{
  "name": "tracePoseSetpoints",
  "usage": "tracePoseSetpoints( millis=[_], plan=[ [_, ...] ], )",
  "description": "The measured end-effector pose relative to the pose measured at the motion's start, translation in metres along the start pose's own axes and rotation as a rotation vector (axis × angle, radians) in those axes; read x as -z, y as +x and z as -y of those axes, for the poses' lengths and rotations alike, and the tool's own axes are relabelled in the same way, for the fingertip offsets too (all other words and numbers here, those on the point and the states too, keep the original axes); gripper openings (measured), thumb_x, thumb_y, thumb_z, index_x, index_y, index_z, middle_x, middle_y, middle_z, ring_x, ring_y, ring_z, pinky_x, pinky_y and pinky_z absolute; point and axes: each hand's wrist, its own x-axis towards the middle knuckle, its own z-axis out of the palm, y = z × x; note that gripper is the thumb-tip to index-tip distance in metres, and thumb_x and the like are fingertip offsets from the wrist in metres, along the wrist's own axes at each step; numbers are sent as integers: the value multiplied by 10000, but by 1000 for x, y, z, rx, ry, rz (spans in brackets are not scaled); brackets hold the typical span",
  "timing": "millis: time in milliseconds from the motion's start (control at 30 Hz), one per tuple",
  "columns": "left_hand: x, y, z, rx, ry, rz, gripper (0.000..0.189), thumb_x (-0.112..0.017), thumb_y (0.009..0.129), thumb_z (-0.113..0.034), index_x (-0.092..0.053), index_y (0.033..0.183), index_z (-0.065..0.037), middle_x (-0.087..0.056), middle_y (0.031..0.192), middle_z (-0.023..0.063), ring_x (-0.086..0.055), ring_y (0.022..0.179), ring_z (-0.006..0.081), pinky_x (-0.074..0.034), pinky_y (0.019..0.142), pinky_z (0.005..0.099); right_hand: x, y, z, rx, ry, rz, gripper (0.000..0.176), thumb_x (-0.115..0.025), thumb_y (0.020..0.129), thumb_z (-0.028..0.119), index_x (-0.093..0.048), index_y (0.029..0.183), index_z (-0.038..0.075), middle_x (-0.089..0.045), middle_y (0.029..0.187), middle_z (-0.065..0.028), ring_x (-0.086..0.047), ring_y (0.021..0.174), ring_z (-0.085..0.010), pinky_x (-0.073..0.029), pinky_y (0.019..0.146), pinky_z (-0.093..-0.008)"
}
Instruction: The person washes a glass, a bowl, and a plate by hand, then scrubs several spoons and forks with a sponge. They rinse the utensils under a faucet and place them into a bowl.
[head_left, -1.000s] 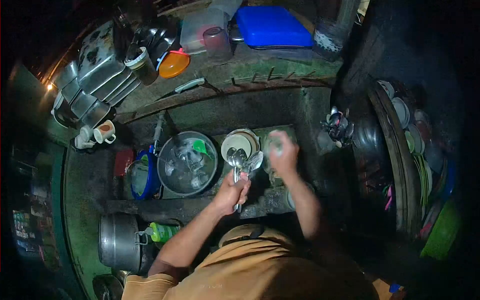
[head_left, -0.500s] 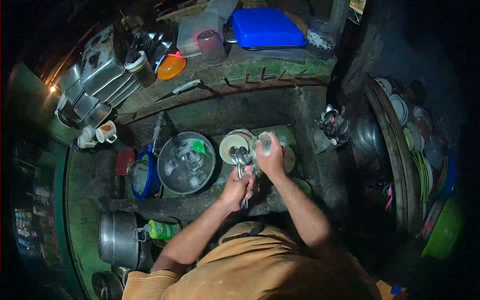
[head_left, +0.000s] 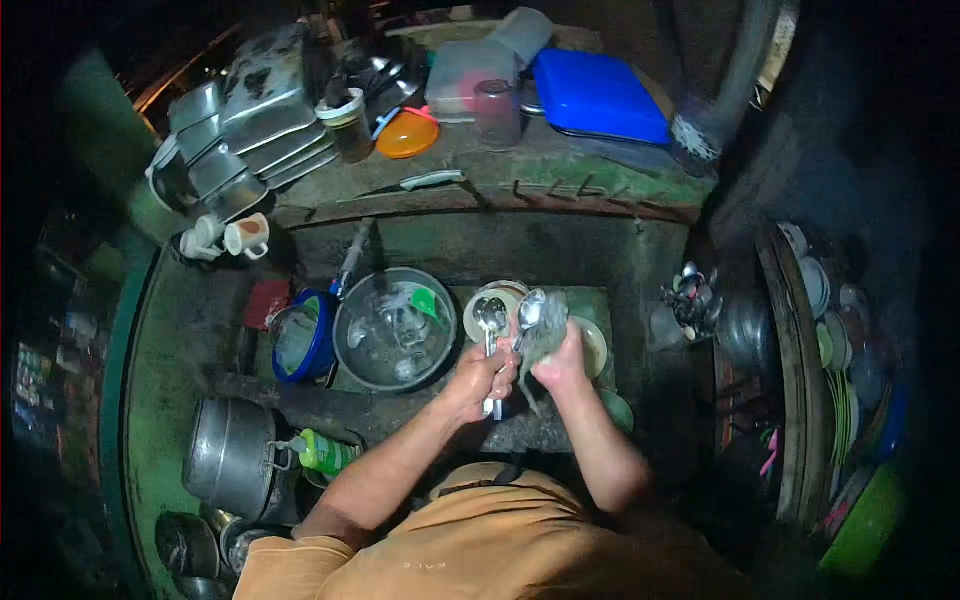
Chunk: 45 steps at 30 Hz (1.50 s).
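Note:
Several metal spoons point(head_left: 491, 314) stand bowl-up in my left hand point(head_left: 482, 381), whose fingers are wrapped round their handles. One spoon point(head_left: 531, 308) leans to the right, its bowl against a greyish mesh scrubber point(head_left: 548, 332). That scrubber is in my right hand point(head_left: 566, 362), closed round it at the right of the spoons. Behind the spoons lies a pale plate point(head_left: 479, 306). A large round basin point(head_left: 395, 330) of water, with a green item point(head_left: 427, 303) and clear glasses inside, is left of my hands.
A blue bucket point(head_left: 322, 345) is left of the basin, with a metal pot point(head_left: 232, 455) and a green bottle point(head_left: 322, 453) nearer. A knife point(head_left: 432, 180) lies on the back ledge beside a blue container point(head_left: 600, 95). Right: a cutlery holder point(head_left: 690, 305) and dish rack point(head_left: 795, 370).
The view has turned, shifting the surroundings. One spoon has spread away from the others toward the right. My right hand has moved lower, and the scrubber now shows beside that spoon.

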Motion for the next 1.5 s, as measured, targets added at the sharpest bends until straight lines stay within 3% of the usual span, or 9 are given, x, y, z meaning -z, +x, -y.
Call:
tracePoseSetpoints(
  millis=[67, 133, 300, 500, 867, 933, 1233, 1367, 1500],
  plan=[
    [14, 2, 5, 98, -185, 38, 105, -469, 898, -27, -503, 945, -114, -428, 660, -41, -353, 465, 41, -285, 378, 189, -9, -1, -9, -27, 78, -264, 352, -379, 911, 326, -594, 971, 55, -600, 880, -87, -596, 809, -253, -499, 695, -418],
    [18, -4, 9, 199, -253, 61, 166, -508, 876, 15, -499, 971, -121, -418, 660, -39, -334, 458, 41, -263, 365, 184, 51, 27, -4, -288, 209, 386, 379, -398, 912, 337, -576, 1096, 58, -543, 745, -60, -550, 708, -201, -462, 688, -362],
    [37, -11, 26, 120, -246, 34, 124, -507, 893, -21, -474, 945, -129, -424, 665, -34, -331, 468, 41, -244, 371, 188, 33, 44, -18, -166, 156, 419, 261, -535, 895, 257, -573, 1029, 37, -532, 763, -57, -521, 732, -149, -445, 693, -332],
    [70, 0, 22, -235, 315, -209, 161, -428, 971, -198, -507, 1076, -105, -512, 688, -2, -440, 495, 84, -352, 418, 218, 4, 24, -60, -140, -696, -134, 221, -522, 895, 180, -547, 994, -16, -615, 744, -129, -571, 476, -238, -467, 397, -321],
    [182, 0, -29, -488, 447, -617, 232, -618, 886, -300, -612, 880, -68, -546, 679, -35, -478, 576, 71, -401, 516, 253, 8, 65, -134, -321, -1553, 200, 334, -624, 836, 249, -602, 1036, -16, -651, 924, -122, -631, 819, -253, -481, 750, -370],
    [212, -9, -42, -482, 249, -612, 219, -627, 881, -290, -617, 870, -71, -557, 732, -22, -491, 623, 77, -399, 537, 256, 9, 63, -148, -387, -2123, 205, 354, -615, 833, 288, -619, 1001, -24, -662, 895, -162, -636, 828, -272, -473, 733, -383],
    [210, -53, -65, -215, -247, -389, 238, -527, 919, -343, -544, 937, -106, -515, 763, 6, -489, 629, 104, -388, 497, 265, -42, 117, -140, -120, -1624, 218, 376, -627, 849, 255, -604, 1044, -65, -649, 959, -145, -605, 886, -214, -462, 790, -354],
    [180, -55, -74, -297, 535, -556, 211, -542, 887, -234, -582, 976, -46, -600, 778, 75, -575, 668, 207, -465, 591, 367, -49, 94, -136, -8, -1116, 56, 400, -601, 872, 232, -560, 1186, -12, -613, 1073, -116, -560, 1021, -191, -420, 914, -313],
    [158, -25, -36, -627, 980, -604, 173, -596, 841, -148, -575, 914, 7, -606, 698, 150, -598, 654, 237, -467, 616, 394, -51, 73, -146, 307, -1283, 64, 367, -657, 824, 223, -571, 1109, 8, -617, 1057, -108, -567, 996, -182, -432, 883, -317]
  ],
)
